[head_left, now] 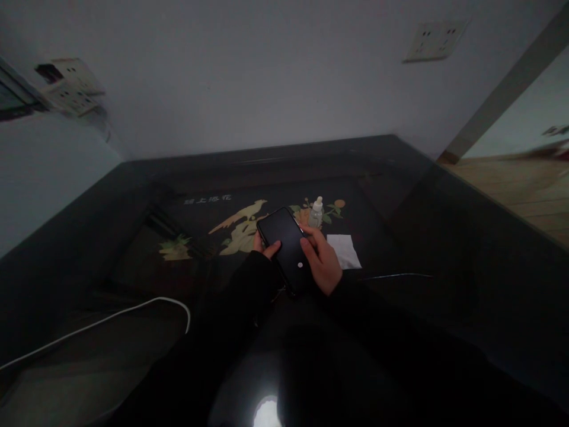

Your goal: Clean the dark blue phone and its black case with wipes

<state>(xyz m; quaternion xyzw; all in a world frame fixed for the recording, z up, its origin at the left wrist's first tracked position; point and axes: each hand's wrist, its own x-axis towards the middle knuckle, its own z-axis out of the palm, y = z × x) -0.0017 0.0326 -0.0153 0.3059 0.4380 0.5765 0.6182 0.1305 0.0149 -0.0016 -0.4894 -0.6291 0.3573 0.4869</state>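
A black smartphone (288, 244) is held between my two hands above the dark table. Its screen is dark except for a small round light mark near the lower end. My left hand (267, 245) grips the phone's left edge, the thumb lying over the glass. Around the right edge closes my right hand (323, 261), with its thumb at the side of the screen. Just beyond the right hand stands a small dropper bottle (316, 213) with a pale top. A white tissue or paper square (344, 251) lies flat beside that hand.
The glossy dark table (382, 178) bears a printed bird-and-flower picture (242, 228). A white cable (133, 307) curves across the left front. To the right lies a thin, dark stick-like thing (395, 275). Sockets (435, 40) are on the wall behind.
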